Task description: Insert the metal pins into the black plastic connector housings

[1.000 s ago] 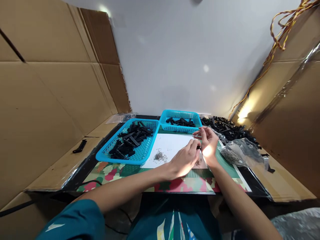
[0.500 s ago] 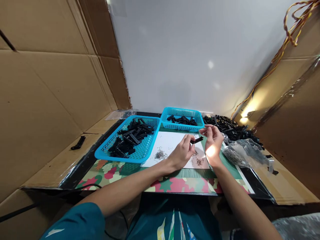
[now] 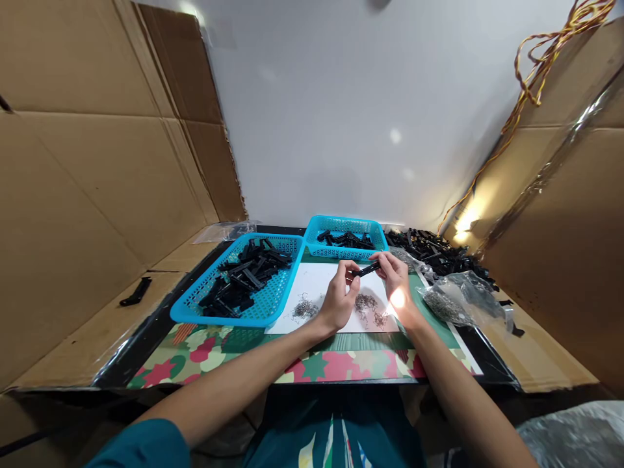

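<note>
The right hand (image 3: 396, 281) has just joined the left hand (image 3: 338, 301) at the black part (image 3: 366, 269) above the white sheet (image 3: 316, 275), suggesting two-handed work on it. The left hand's fingers grasp it; whether the right hand's do is too small to tell.

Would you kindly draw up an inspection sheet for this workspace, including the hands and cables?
Surface: white sheet on a patterned mat.
Job's things: black part between the hands; similar pieces in the larger blue basket and smaller blue basket; small metal pieces heaped on the sheet.
Clutter: loose black pile at right, with a clear bag near it; stray black piece at left.
Left hand: holds the black part.
Right hand: at the part's other end; grip unclear.
Cables: twisted wires at right, away from the hands.
Surroundings: cardboard panels on both sides, pale wall ahead.
</note>
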`<state>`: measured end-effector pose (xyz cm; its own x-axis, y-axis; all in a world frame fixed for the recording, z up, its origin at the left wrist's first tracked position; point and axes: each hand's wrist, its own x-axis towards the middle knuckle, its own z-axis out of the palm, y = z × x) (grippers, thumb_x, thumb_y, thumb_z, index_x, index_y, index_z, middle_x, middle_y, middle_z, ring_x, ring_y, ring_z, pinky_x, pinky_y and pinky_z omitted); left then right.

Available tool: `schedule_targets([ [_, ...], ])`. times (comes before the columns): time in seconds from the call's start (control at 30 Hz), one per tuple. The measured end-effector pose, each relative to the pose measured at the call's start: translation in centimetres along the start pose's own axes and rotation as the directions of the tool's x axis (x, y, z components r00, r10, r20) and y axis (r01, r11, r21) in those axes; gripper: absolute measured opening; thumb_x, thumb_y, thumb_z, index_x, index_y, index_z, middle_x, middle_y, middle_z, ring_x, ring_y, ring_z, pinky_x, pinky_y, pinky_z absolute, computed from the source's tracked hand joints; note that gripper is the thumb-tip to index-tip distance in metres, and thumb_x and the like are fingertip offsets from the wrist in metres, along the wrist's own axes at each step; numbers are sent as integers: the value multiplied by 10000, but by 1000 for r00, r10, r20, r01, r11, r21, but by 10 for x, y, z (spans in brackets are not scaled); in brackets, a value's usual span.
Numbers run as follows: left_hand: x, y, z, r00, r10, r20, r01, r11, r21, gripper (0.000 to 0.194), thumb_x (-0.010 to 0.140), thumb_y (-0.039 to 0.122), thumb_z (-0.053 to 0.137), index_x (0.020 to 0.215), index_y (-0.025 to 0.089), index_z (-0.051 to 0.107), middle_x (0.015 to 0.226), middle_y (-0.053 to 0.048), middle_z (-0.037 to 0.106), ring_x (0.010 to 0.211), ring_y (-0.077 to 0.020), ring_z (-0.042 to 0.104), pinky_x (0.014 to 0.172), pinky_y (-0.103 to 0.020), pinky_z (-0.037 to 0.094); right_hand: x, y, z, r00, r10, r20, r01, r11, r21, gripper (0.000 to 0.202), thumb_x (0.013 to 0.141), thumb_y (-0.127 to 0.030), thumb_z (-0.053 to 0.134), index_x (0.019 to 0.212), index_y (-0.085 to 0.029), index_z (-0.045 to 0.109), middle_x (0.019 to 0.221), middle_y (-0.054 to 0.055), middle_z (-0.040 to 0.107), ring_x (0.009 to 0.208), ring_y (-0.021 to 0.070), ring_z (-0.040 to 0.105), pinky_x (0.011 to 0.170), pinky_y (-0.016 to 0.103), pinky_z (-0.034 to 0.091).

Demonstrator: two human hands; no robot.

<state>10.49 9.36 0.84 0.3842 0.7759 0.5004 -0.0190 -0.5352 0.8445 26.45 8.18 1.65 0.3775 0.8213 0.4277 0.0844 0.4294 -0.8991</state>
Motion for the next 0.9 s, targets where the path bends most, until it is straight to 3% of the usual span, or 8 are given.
schedule_targets([
  [0.33, 5, -10, -3, 997, -20, -79, 18, 1000, -25, 153, 1026, 343, 493, 1116, 219, 497, 1051, -43, 581, 923, -172, 587, 823, -293, 485, 0, -3, 1, 996, 32, 83, -36, 998, 43, 378, 856, -579, 730, 841, -201, 726, 680, -5, 599, 631, 154, 516, 596, 291, 407],
  [0.7, 5, -7, -6, 991, 25, -133, -20, 999, 35, 164, 1003, 282, 553, 1145, 203, 537, 1066, -56, 616, 893, -170, 597, 837, -300, 491, 3, 5, 0, 995, 70, 67, -77, 992, 103, 468, 847, -628, 693, 977, -184, 762, 674, -4, 637, 522, 110, 369, 510, 280, 293],
  [0.9, 6, -9, -7, 991, 65, -116, -56, 995, 80, 167, 1004, 263, 565, 1156, 195, 579, 1074, -54, 635, 875, -166, 588, 848, -308, 476, 3, 4, -2, 994, 91, 62, -97, 990, 101, 429, 807, -546, 769, 1034, -182, 785, 771, 25, 712, 567, 120, 460, 538, 286, 358],
])
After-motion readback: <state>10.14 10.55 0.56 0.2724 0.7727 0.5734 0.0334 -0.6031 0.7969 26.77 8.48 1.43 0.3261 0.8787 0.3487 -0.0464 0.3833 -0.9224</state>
